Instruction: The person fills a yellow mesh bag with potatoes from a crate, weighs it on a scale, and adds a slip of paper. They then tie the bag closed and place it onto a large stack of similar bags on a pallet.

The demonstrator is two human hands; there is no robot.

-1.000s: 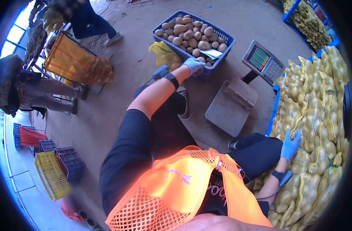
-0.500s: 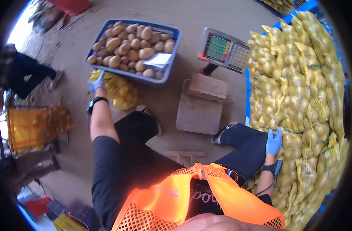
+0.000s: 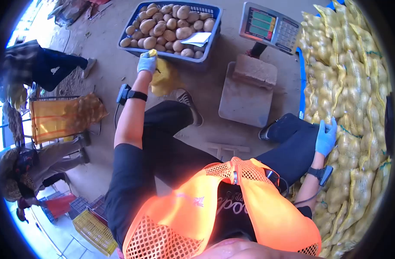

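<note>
Left hand [image 3: 146, 63] grips yellow mesh bag [image 3: 163, 77] at crate [image 3: 206, 56] edge; right hand [image 3: 325, 138] flat, open on stacked sacks [image 3: 353, 86].

The left hand [image 3: 147, 63] hides the neck of the yellow mesh bag [image 3: 164, 80]; scale display [image 3: 271, 26] digits unreadable.

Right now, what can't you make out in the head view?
- Scale display: digits too small.
- Yellow net bag: partly behind the left hand and arm; contents unclear.
- Stacked potato sacks: cut off by the lens edge.
- Right hand: palm hidden against the sacks.
</note>
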